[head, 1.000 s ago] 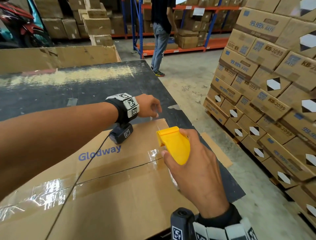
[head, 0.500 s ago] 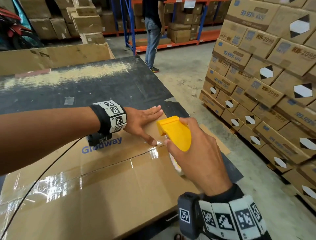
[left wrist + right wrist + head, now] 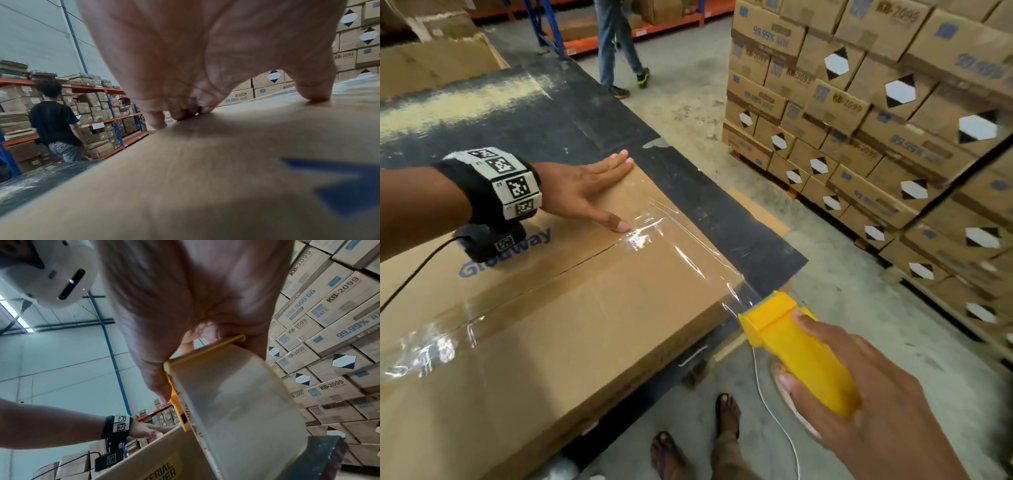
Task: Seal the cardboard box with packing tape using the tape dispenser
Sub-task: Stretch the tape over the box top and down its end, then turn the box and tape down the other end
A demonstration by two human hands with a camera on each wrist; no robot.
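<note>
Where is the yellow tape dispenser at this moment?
In the head view, the tape dispenser is lower right, gripped by the right hand, just past the cardboard box near corner.

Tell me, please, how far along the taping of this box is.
Done: clear tape covers the long centre seam of the cardboard box. In hand: the left hand presses a cross strip flat while the right hand pulls the yellow tape dispenser past the near edge. Left: cutting and smoothing that strip.

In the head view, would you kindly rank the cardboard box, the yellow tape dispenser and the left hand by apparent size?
1. cardboard box, by far the largest.
2. yellow tape dispenser and left hand: these look about alike; the dispenser is nearer the camera, so I won't rank them.
</note>
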